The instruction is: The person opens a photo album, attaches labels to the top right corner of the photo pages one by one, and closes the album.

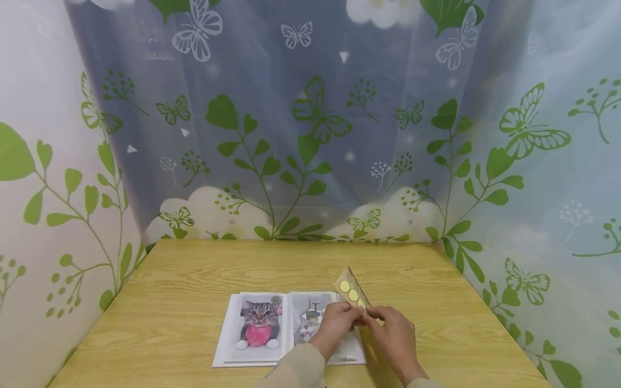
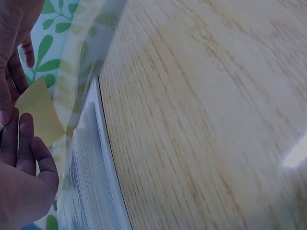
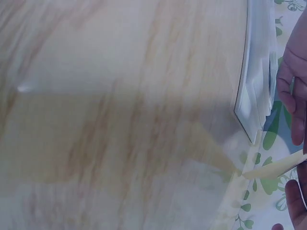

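Note:
Both hands hold a small tan sheet with round yellow stickers [image 1: 353, 292], tilted up above the right side of an open photo album [image 1: 220, 347]. My left hand [image 1: 335, 326] pinches its lower edge from the left. Against the same edge, the thumb and fingers of my right hand [image 1: 397, 335] pinch from the right, the two hands' fingertips close together. The plain back of the sticker sheet [image 2: 42, 112] shows in the left wrist view. In the right wrist view a thin strip of the sheet [image 3: 271, 168] shows beside the fingers. Hands and sleeve cover part of the album's right page.
The album's left page carries a cat photo [image 1: 259, 320] with a pink heart and a small round sticker [image 1: 276, 300] at its top corner. Another photo [image 1: 305, 312] lies on the right page. Under everything is a wooden table [image 1: 160, 323], with patterned curtains [image 1: 271, 161] around it.

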Motion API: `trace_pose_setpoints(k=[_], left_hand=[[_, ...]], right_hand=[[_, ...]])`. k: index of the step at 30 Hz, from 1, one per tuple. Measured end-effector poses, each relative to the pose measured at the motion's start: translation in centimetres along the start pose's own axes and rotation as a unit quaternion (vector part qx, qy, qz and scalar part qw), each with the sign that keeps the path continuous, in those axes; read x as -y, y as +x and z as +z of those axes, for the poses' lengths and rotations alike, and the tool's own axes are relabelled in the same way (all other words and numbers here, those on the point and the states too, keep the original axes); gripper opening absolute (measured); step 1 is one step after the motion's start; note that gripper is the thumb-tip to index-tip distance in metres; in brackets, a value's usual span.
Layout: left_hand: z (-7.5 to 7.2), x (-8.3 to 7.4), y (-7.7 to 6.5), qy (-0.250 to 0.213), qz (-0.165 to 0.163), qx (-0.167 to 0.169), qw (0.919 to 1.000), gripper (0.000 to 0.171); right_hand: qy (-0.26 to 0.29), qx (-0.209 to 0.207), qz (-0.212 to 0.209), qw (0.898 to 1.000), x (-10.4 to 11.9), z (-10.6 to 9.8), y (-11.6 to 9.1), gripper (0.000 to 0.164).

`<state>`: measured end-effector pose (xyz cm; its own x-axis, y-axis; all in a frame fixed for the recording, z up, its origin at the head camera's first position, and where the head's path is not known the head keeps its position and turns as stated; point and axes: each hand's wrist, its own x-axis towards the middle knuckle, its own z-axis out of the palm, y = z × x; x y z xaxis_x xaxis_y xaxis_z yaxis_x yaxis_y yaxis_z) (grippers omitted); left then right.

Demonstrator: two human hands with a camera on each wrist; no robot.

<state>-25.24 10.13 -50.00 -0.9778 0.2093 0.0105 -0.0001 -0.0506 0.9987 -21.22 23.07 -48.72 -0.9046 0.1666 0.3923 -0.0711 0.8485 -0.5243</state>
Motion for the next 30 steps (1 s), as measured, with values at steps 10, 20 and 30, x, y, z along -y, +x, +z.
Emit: trace_pose_setpoints(k=[10, 20, 30], left_hand=[[0.02, 0.03, -0.04, 0.003, 0.006, 0.008, 0.9999, 0.02], [-0.08, 0.01, -0.04, 0.008, 0.004, 0.014, 0.9999, 0.021], [-0.22, -0.42, -0.34, 0.008, 0.003, 0.019, 0.9998, 0.02]], right_hand=[[0.09, 0.04, 0.063, 0.993, -0.03, -0.32, 0.16, 0.019], [0.101, 0.046, 0.076, 0.991, -0.07, -0.41, 0.33, 0.017], [0.047, 0.027, 0.044, 0.998, 0.24, -0.36, 0.17, 0.012]])
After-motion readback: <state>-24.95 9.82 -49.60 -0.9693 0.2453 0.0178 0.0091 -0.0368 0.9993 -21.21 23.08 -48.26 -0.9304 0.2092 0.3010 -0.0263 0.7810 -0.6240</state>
